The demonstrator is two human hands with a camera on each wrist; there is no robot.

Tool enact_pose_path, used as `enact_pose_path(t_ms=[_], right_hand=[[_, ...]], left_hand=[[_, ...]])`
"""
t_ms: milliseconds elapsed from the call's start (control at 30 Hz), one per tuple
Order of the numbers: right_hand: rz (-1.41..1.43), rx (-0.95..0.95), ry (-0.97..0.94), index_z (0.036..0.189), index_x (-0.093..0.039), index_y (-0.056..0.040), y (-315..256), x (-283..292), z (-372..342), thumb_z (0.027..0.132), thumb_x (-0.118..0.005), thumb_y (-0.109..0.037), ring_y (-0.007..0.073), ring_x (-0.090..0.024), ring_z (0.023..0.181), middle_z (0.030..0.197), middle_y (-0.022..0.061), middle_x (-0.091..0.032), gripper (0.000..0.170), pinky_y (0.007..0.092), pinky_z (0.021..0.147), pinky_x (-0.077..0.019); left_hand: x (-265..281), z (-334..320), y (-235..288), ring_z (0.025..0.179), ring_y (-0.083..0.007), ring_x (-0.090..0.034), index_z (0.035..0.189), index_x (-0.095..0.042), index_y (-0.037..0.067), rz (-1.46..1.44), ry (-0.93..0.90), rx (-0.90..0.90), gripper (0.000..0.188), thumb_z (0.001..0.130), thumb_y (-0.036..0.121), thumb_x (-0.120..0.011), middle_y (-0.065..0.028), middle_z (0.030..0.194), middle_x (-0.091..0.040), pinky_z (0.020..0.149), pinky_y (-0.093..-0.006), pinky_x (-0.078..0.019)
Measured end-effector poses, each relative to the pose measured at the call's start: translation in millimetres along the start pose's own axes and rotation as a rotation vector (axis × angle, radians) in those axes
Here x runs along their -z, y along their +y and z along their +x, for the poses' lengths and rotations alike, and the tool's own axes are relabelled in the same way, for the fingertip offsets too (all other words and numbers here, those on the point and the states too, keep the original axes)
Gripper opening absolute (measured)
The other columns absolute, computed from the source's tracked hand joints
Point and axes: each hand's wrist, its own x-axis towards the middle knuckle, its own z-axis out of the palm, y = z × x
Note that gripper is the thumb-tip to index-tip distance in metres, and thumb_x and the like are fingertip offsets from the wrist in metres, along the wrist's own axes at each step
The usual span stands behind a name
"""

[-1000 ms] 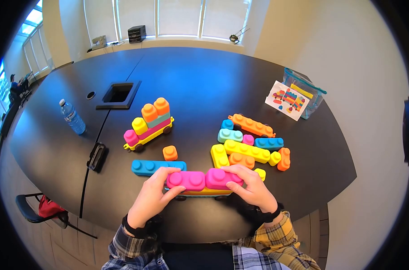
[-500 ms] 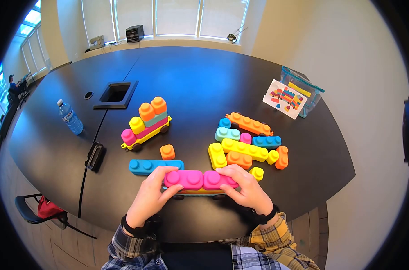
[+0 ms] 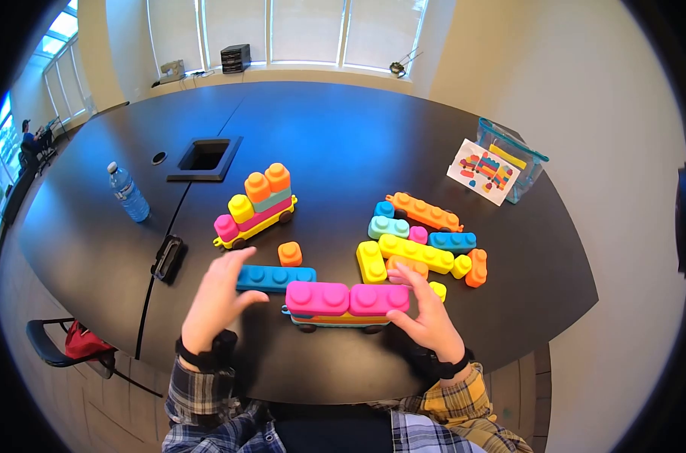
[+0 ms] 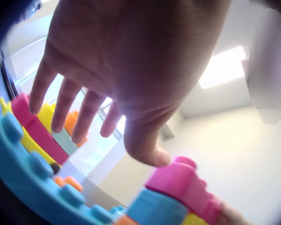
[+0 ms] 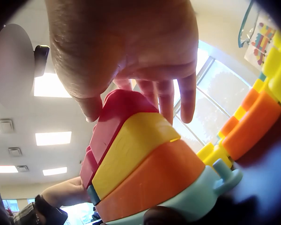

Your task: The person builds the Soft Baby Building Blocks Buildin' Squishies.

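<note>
Head view: a wheeled stack (image 3: 337,322) stands toward the middle of the surface's (image 3: 343,151) near edge, topped by a left pink block (image 3: 318,300) and a right pink block (image 3: 374,300) that meet end to end. The left hand (image 3: 213,302) is apart from them, fingers extended and holding nothing, beside a long blue block (image 3: 279,278); a careless sweep could shove that block against the stack or the small orange block (image 3: 290,254). The right hand's (image 3: 433,325) thumb and fingers are parted around the right pink block's outer end, with no clear squeeze; pulling away unevenly could tilt it or set the wheels rolling.

Left wrist view: the fingers are straight and spread, gripping nothing. A blue block (image 4: 157,206) sits under the left pink block; if the studs are only partly pressed, which I cannot tell, a knock could loosen the top.

Right wrist view: a yellow block (image 5: 136,150) and orange block (image 5: 154,176) rest above the light blue base (image 5: 203,192). The thumb lies close to the pink side, contact uncertain; its protruding hook (image 5: 228,182) could snag a passing finger.
</note>
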Motion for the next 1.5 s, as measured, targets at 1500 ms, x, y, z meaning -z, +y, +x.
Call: enact_pose_path(t_ms=[1500], right_hand=[[0.267,0.021,0.181,0.129,-0.062,-0.0054,-12,-15,16,0.097,-0.075,-0.018,0.0239,-0.063,0.108,0.118,0.0115,-0.066,0.037,0.0343,0.098,-0.0486]], left_hand=[[-29,3,68,0.119,-0.0319,-0.063,0.133,-0.06,0.002,-0.56,0.107,-0.119,0.048,0.09,0.015,-0.076,-0.0161,0.127,-0.064,0.106,-0.0401,-0.0469]])
